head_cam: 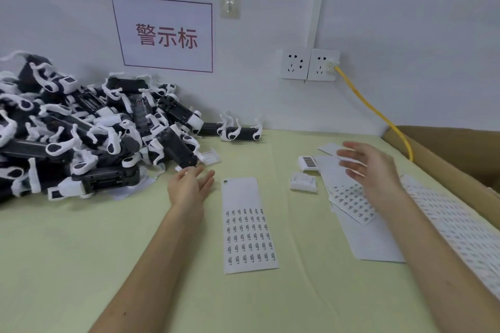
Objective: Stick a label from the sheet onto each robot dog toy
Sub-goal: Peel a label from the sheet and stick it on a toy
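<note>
Desk [81,251]: a pale green surface is carrying everything here, running back to a white wall with a red-lettered sign [165,35].
Toy pile [75,132]: black-and-white robot dog toys are lying heaped at the far left, legs tangled, with one stray toy [238,131] lying apart against the wall, its long body running left to right.
Box [446,154]: a brown carton is sitting open at the right edge, a yellow cable [378,113] trailing past it from the wall sockets [309,63].
Spare sheets [446,224]: more label sheets are fanning out under and beside the right forearm.
Label sheet [249,227]: one sheet is lying flat between the two arms, its long axis pointing away from the person, printed labels filling its near part and the far part stripped bare.
Left hand [189,184]: it is hovering open, fingers relaxed and holding nothing, just beside the nearest edge of the pile and close to the sheet's far left corner.
Right hand [370,167]: blurred, it is hanging open above the spare sheets, empty, fingers spread toward the left.
Small parts: two white plastic pieces [304,182] are resting near the right hand, one bearing a barcode [308,162].
Coming move, by judgement: the pile is lying left and ahead, so the left hand looks nearer for taking a toy, while the sheet is waiting between both hands.
</note>
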A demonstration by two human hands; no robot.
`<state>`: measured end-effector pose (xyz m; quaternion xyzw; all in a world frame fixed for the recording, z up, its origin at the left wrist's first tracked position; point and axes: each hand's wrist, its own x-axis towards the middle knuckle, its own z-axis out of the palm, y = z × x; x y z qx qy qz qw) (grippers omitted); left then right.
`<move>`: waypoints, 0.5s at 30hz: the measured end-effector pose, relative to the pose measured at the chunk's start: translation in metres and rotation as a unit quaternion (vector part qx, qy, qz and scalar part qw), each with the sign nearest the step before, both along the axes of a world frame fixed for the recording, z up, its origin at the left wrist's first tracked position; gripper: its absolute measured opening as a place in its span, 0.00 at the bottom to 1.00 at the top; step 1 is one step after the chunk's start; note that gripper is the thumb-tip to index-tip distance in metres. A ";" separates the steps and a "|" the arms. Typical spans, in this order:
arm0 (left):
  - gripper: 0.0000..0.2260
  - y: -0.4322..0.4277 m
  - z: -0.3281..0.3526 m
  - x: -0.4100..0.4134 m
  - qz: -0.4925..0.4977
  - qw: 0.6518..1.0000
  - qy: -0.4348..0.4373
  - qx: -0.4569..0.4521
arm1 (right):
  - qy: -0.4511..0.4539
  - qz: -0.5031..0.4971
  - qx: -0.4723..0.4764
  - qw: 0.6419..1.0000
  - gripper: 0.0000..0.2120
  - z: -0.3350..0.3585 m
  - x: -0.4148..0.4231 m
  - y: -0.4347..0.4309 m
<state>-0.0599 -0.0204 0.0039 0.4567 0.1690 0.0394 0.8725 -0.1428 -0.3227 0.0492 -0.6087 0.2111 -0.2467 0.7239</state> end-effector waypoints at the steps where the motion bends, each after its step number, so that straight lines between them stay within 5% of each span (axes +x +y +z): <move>1: 0.07 0.001 -0.001 0.000 0.000 1.000 -0.004 -0.001 | -0.005 0.043 -0.022 0.999 0.10 0.002 0.005 0.019; 6: 0.11 -0.004 -0.004 -0.001 -0.022 0.996 -0.028 0.086 | -0.005 0.179 -0.109 0.978 0.11 -0.005 0.020 0.096; 11: 0.18 -0.019 -0.003 -0.013 -0.118 0.969 -0.120 0.179 | 0.005 0.187 -0.138 0.973 0.07 -0.032 0.023 0.123; 15: 0.20 -0.027 0.000 -0.031 -0.173 0.923 -0.238 0.247 | 0.028 0.227 -0.071 0.971 0.13 -0.039 0.018 0.120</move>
